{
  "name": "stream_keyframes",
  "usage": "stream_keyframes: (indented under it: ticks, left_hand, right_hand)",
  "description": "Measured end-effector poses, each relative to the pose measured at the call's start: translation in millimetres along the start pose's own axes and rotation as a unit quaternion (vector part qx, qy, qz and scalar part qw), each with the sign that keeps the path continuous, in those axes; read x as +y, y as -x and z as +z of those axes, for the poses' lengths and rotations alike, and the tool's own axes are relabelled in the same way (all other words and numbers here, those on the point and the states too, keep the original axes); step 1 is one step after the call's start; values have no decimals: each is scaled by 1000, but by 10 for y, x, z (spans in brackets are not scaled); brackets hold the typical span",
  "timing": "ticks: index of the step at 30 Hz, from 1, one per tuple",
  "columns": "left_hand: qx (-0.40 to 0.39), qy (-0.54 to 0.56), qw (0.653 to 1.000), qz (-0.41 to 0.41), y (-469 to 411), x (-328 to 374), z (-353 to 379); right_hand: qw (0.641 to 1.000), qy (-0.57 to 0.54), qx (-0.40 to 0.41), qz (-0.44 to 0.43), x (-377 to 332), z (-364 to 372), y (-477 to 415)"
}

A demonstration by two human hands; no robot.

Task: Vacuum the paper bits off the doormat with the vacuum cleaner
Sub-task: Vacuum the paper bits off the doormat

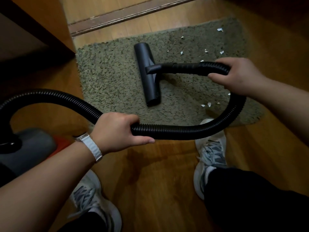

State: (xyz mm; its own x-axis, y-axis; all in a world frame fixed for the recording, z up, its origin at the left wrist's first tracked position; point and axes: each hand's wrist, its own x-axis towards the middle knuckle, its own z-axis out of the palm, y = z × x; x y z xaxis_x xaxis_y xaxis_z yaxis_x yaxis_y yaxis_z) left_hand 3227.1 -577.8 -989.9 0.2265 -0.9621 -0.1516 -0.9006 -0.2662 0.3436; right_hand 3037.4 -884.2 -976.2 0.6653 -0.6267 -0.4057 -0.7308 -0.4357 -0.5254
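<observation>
A shaggy green-grey doormat lies on the wooden floor. The black floor nozzle rests flat on the middle of the mat, its long side running near to far. Several white paper bits are scattered over the mat's right half, some near its front right. My right hand grips the black ribbed hose just behind the nozzle's neck. My left hand holds the same hose lower down, near the mat's front edge. The hose loops between both hands.
The grey and red vacuum cleaner body sits on the floor at the left, the hose arching into it. A dark wooden cabinet stands at the far left. A door sill runs behind the mat. My two sneakers stand on the floor.
</observation>
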Motion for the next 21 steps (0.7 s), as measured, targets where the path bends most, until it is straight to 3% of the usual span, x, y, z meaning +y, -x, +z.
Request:
stream_keyframes:
  ticks: [7, 21]
  left_hand:
    - [-10, -5, 1000, 6, 48, -49, 28]
    - [-25, 6, 999, -38, -6, 6, -23]
  right_hand:
    - [1000, 7, -8, -21, -63, 61, -50]
    - [993, -78, 56, 65, 185, -37, 9]
